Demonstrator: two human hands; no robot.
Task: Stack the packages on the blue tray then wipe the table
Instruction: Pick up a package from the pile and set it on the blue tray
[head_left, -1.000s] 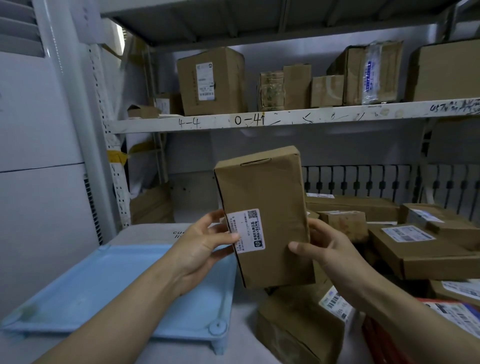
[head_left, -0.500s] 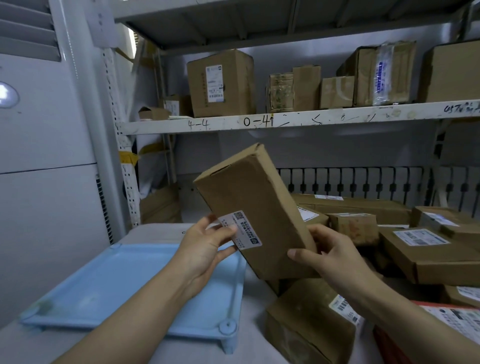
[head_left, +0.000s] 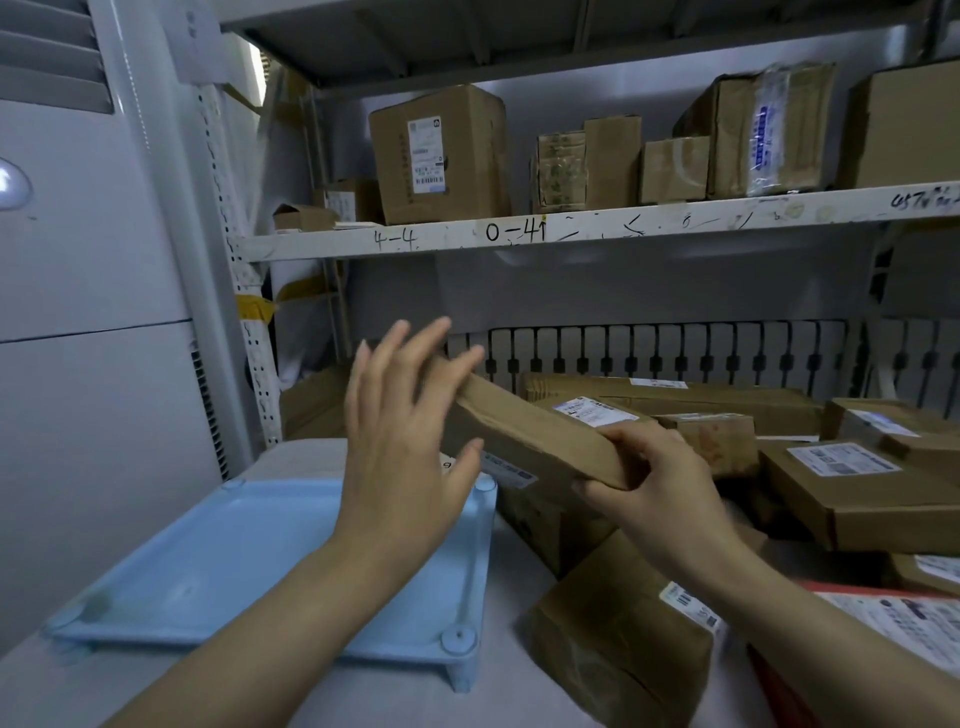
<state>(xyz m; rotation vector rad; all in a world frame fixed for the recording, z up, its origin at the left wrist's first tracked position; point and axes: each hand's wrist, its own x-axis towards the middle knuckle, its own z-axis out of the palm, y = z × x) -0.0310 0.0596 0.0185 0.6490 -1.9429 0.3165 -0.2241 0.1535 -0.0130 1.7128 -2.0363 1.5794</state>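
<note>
A brown cardboard package (head_left: 524, 431) is tipped nearly flat in the air above the right edge of the light blue tray (head_left: 218, 561). My right hand (head_left: 654, 478) grips its near right end, thumb below and fingers on top. My left hand (head_left: 410, 441) has its fingers spread and straight, pressing against the package's left end. The tray lies on the grey table (head_left: 395, 696) with nothing on it. A pile of brown labelled packages (head_left: 862, 483) fills the table to the right.
A crumpled brown parcel (head_left: 623, 639) lies at the near right, beside a red-edged printed package (head_left: 893, 623). A white shelf (head_left: 571, 228) carrying several boxes runs overhead. A tall white cabinet (head_left: 88, 312) stands on the left.
The package has swung from upright to nearly flat, its label face turned down. My left hand has let go of the label side and spread open at the package's left end.
</note>
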